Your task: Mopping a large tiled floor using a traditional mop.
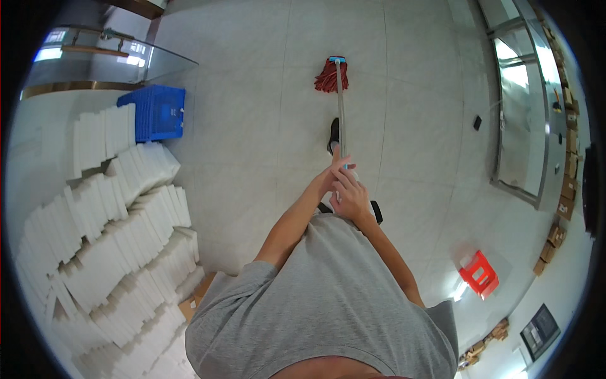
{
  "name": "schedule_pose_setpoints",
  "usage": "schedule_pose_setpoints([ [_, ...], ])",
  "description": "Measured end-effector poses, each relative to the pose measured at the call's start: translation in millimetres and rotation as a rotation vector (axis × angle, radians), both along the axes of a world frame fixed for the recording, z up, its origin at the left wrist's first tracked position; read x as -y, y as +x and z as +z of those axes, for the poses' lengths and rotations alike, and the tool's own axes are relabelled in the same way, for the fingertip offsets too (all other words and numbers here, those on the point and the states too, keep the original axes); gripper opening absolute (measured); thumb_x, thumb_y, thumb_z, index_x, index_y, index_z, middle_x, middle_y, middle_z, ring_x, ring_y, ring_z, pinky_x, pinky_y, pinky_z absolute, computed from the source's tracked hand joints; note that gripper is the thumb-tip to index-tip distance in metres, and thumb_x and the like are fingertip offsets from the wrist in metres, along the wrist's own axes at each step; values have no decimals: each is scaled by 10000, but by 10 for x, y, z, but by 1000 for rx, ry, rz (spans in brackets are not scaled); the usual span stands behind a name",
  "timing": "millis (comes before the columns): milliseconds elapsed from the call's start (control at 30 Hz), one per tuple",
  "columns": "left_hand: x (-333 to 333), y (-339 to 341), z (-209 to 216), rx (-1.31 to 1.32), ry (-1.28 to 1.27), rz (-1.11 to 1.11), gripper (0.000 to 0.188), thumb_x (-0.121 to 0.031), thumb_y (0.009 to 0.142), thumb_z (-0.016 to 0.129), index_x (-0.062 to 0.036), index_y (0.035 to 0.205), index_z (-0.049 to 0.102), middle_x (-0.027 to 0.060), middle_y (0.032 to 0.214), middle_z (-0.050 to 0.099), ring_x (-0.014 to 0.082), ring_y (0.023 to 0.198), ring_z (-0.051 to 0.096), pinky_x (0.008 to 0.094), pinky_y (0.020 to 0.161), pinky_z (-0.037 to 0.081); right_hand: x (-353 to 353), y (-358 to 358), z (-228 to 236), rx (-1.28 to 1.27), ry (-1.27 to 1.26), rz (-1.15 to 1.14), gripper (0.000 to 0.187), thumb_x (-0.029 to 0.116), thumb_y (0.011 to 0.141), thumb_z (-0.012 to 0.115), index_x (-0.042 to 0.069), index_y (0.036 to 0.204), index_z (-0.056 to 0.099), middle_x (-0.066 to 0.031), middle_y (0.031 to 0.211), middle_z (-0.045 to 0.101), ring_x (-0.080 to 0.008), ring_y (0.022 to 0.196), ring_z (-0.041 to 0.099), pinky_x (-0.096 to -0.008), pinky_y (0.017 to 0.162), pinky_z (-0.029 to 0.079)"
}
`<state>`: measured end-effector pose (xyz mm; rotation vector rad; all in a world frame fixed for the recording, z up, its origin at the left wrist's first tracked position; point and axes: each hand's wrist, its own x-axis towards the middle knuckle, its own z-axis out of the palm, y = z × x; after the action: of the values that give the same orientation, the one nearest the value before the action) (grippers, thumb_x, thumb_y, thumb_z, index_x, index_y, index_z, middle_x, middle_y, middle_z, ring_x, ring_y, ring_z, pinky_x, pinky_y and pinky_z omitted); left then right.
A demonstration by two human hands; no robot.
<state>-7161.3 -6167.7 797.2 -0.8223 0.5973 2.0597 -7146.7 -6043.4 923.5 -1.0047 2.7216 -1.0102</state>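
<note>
A mop stands in front of me. Its dark red strand head (328,77) lies on the floor below a blue clamp, and its pale metal handle (341,107) slants up to my hands. My left hand (332,174) lies over the upper handle with its fingers spread, one pointing forward and others to the right. Just below and right of it, my right hand (351,198) is bent over the line of the handle, its fingertips touching the left hand. The handle's end is hidden there, so the grip shows only in part. A black shoe (334,131) is beside the handle.
White foam boards (113,221) are piled along the left, beside a blue crate (158,114). A glass panel (170,54) stands at far left. At right are a metal-framed glass unit (521,120), a small black object (477,122) on the floor, a red stool (480,275) and cardboard boxes (566,189).
</note>
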Motion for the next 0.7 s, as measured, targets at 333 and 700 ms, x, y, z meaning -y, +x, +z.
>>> schedule_pose_setpoints([
  [333, 392, -2863, 84, 26, 24, 55, 487, -573, 906, 521, -157, 1155, 559, 18, 858, 596, 136, 743, 581, 318, 650, 489, 456, -2905, 208, 23, -69, -39, 160, 108, 692, 624, 68, 842, 587, -88, 1159, 574, -298, 1081, 558, -404, 730, 522],
  [700, 1160, -6509, 93, 7, 17, -139, 530, -627, 875, 509, -189, 1166, 572, -3, 908, 594, 127, 771, 583, 299, 632, 465, 1122, -6475, -221, -2, 21, 24, 274, 126, 669, 630, 76, 936, 597, -114, 1234, 535, -294, 1145, 526, -435, 707, 504],
])
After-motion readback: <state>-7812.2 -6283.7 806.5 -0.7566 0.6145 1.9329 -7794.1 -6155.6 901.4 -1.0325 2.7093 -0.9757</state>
